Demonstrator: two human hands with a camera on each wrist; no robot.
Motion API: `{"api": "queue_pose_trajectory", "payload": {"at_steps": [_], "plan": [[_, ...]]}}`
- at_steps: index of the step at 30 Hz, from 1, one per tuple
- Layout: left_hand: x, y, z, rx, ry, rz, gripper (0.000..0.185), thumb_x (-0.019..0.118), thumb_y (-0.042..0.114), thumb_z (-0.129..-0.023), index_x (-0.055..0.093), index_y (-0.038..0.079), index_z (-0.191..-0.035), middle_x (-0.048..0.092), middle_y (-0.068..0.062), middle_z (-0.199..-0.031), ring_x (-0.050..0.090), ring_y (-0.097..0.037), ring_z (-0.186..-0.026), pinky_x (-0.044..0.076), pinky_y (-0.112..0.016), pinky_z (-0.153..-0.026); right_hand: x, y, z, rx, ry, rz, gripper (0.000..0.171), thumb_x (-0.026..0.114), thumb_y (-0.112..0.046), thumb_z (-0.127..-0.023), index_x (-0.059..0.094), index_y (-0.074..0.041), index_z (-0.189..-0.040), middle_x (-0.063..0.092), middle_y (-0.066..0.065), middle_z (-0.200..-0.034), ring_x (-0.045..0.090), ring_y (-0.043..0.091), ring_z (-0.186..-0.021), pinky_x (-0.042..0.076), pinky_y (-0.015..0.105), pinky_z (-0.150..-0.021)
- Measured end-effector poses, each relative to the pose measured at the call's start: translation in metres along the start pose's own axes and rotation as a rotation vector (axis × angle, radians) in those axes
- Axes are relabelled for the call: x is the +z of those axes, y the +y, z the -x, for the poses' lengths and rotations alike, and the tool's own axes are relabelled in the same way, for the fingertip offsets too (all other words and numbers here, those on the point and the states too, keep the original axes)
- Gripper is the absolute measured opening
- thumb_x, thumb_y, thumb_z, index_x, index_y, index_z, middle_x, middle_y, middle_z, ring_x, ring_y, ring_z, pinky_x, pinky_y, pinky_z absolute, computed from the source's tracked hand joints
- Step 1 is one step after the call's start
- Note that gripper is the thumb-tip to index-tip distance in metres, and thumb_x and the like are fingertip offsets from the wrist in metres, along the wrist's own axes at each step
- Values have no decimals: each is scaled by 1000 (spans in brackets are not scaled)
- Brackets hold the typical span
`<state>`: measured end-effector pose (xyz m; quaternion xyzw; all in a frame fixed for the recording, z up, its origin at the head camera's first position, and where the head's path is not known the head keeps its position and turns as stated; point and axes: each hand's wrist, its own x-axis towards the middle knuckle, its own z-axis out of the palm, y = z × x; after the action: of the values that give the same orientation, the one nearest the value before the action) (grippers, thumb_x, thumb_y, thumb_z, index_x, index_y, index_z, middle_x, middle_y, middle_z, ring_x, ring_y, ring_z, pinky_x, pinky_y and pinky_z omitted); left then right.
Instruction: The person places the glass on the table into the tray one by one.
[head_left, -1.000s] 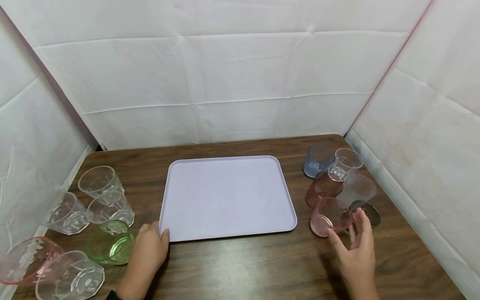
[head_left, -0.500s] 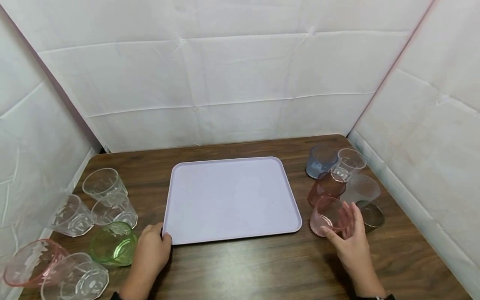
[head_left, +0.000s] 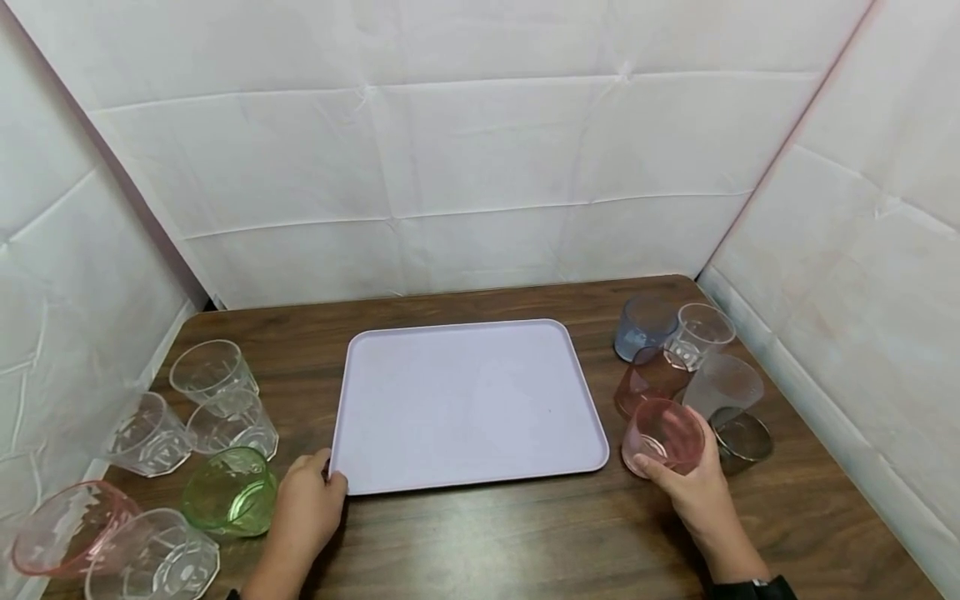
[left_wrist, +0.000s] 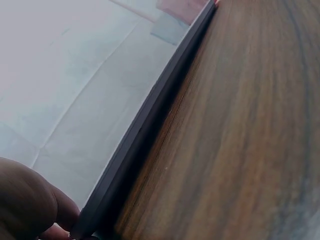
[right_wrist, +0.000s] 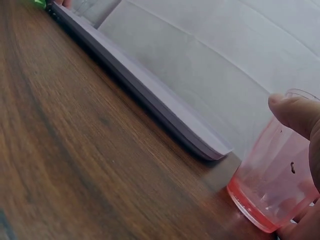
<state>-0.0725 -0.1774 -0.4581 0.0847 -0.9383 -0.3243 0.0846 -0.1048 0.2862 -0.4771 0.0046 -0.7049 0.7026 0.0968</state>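
Note:
My left hand [head_left: 306,510] grips the near left corner of a pale lilac rectangular tray [head_left: 472,408], with the thumb over its rim. The tray lies flat on the wooden table and has nothing on it. To the tray's right, my right hand [head_left: 697,492] holds a pink tumbler [right_wrist: 270,175], thumb on the near side and fingers round the far side. The tumbler is upright, its base right at the tabletop. Close around it stand a darker red tumbler [head_left: 637,385], a frosted clear tumbler [head_left: 726,382] and a smoky grey tumbler [head_left: 744,437].
Behind the red tumbler are a blue tumbler [head_left: 645,321] and a clear tumbler [head_left: 703,331]. Several glasses crowd the left side, among them a green glass [head_left: 232,492] beside my left wrist and a pink-rimmed glass [head_left: 71,529]. White sheeting [head_left: 480,150] walls the table's back and sides.
My right hand has closed in around the pink tumbler, from fingers spread at its side to a full grip. The left hand keeps its hold on the tray corner. The view has shifted slightly.

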Motion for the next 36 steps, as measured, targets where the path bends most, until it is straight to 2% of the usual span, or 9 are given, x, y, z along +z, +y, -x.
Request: {"api": "queue_pose_trajectory", "payload": {"at_steps": [5,10,15,21,27,36], "plan": [[1,0,0,13,9,10,32,56,0,-86,65,-14,-113,63,-31,-102,61,-48,-100,49,-59,-87,2,-1,0,-15,22,-41,88,67,22,-80,23,-5,-152,46,6,-138,51,8,-126,48,14,-94],[5,2,0,21,19,35,34,55,-1,-85,63,-16,-114,61,-33,-106,60,-49,-102,48,-59,-89,1,-6,5,-63,35,-112,83,64,26,-80,30,-9,-148,52,5,-133,58,9,-120,50,16,-93],[9,1,1,39,39,48,35,54,-3,-85,61,-19,-115,59,-34,-106,59,-49,-102,47,-59,-90,1,-23,6,-117,32,-157,83,61,28,-80,33,-13,-146,61,-1,-131,63,7,-116,52,17,-90],[11,-2,2,31,49,46,39,53,-4,-85,57,-21,-119,56,-37,-110,57,-52,-106,46,-60,-94,6,-51,-6,-175,-37,-195,86,60,29,-80,29,-10,-149,59,2,-133,63,10,-119,52,18,-91],[11,-3,3,35,63,52,38,54,-4,-84,58,-20,-118,57,-36,-109,58,-52,-105,47,-60,-93,19,-76,-23,-142,-53,-134,87,63,24,-83,26,-12,-152,54,3,-139,58,10,-124,51,18,-94],[12,-2,2,40,57,44,39,54,-4,-84,58,-21,-119,57,-36,-108,58,-51,-104,47,-60,-92,54,-84,-49,-158,-143,-63,88,67,19,-83,27,-13,-154,50,5,-140,54,14,-127,50,18,-95]]}}
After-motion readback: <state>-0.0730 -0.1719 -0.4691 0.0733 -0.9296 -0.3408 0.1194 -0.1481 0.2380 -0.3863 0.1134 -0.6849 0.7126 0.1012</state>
